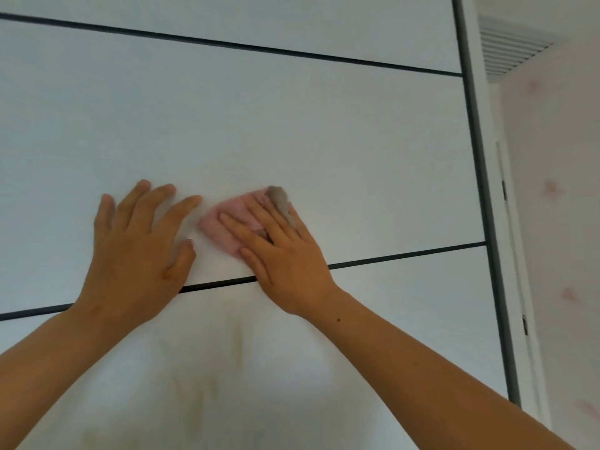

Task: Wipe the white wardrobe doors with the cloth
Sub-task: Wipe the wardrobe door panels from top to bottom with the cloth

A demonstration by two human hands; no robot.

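Observation:
The white wardrobe door [259,125] fills the head view, split by thin dark horizontal lines. My right hand [285,258] presses a small pink cloth [224,228] flat against the door's middle panel; a grey corner of the cloth sticks up past my fingertips. My left hand [136,248] lies flat on the same panel just left of the cloth, fingers spread, holding nothing. Both wrists cross the dark line below that panel. Faint yellowish smears show on the lower panel between my forearms.
A grey vertical frame edge [480,190] bounds the door on the right. Beyond it are a white door frame with hinges [516,254], a wall with pink patterned paper [558,222] and a ceiling vent [509,50].

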